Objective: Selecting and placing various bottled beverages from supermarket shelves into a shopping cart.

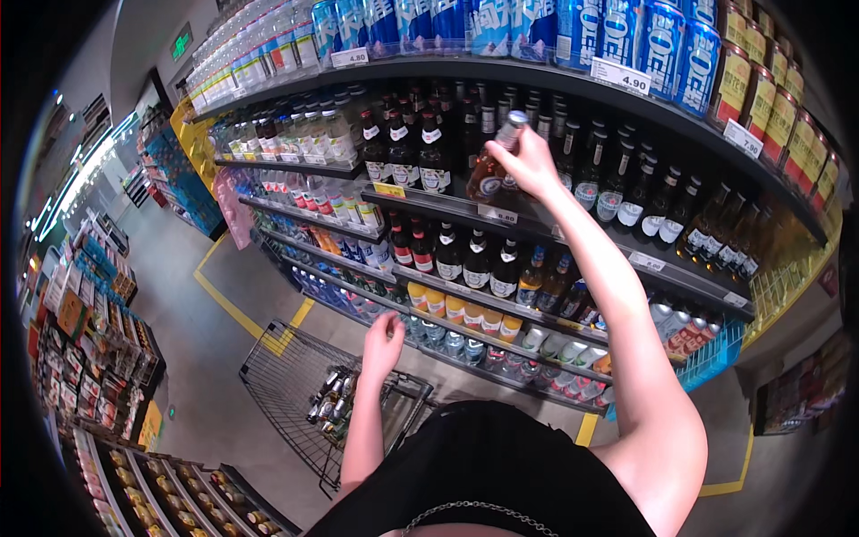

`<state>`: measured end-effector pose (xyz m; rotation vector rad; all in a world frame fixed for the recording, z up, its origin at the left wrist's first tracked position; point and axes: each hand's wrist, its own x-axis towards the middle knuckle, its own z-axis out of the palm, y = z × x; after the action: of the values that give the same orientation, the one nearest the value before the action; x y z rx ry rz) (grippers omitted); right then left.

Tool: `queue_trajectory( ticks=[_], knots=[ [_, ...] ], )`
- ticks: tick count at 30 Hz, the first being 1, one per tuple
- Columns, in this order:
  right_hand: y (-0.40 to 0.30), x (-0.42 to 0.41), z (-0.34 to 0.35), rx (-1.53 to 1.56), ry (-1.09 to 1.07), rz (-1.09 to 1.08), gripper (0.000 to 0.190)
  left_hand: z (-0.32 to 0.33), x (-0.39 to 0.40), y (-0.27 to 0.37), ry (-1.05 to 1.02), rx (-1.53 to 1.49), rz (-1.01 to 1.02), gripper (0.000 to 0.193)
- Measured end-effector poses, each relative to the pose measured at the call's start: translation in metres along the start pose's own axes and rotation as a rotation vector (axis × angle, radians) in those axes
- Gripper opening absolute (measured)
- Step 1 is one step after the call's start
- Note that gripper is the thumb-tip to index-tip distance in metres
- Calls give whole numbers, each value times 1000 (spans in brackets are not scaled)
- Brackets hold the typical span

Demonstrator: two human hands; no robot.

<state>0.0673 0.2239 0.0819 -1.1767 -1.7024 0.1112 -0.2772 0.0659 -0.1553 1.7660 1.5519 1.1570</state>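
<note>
My right hand [527, 158] grips an amber glass bottle [488, 178] near its neck, at the front of the bottle shelf. Dark beer bottles [435, 158] with white labels stand to its left, and green glass bottles [612, 178] to its right. More bottles behind are partly hidden by my hand. Lower on the left, my left hand [384, 346] hangs with curled fingers over the side of a wire shopping cart [282, 396]; no object shows in it. Several glass bottles [330, 403] lie in the cart.
Blue cans [661, 50] and yellow cans [772, 114] line the shelf above. Rows of orange drinks [463, 312] and water bottles stand below. The dark shelf edge [496, 213] carries price tags. At the left stand other display shelves [100, 335] beside the grey aisle floor [194, 335].
</note>
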Motion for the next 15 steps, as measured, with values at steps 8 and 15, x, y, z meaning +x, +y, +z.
queue_trajectory(
  ticks=[8,15],
  knots=[
    [-16,-73,-51,815,-155,-107,44,15,36,204,-119,-120,537,85],
    [-40,-135,-69,996,-308,-62,52,51,-11,223,-230,-140,424,79]
  ],
)
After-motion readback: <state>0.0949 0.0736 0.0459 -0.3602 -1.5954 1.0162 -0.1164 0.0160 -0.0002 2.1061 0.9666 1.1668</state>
